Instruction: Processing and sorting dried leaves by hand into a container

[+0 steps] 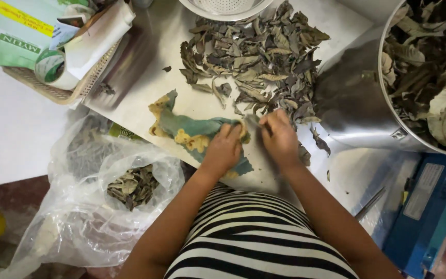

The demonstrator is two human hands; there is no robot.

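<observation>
A heap of dried grey-brown leaves [264, 57] lies on the steel table [145, 57]. A teal and yellow cloth [181, 126] is spread in front of it. My left hand [223, 150] grips the right end of that cloth. Beside it, my right hand [280, 137] pinches a single dried leaf [252, 121] at the near edge of the heap, with the cloth touching the leaf. The two hands are almost touching.
A big steel pot [357, 98] full of dried leaves stands at the right. A white colander [223, 8] is at the back. A wicker basket [63, 93] with papers sits at left. A clear plastic bag [104, 191] with leaves hangs below the table. A blue machine [429, 206] is at lower right.
</observation>
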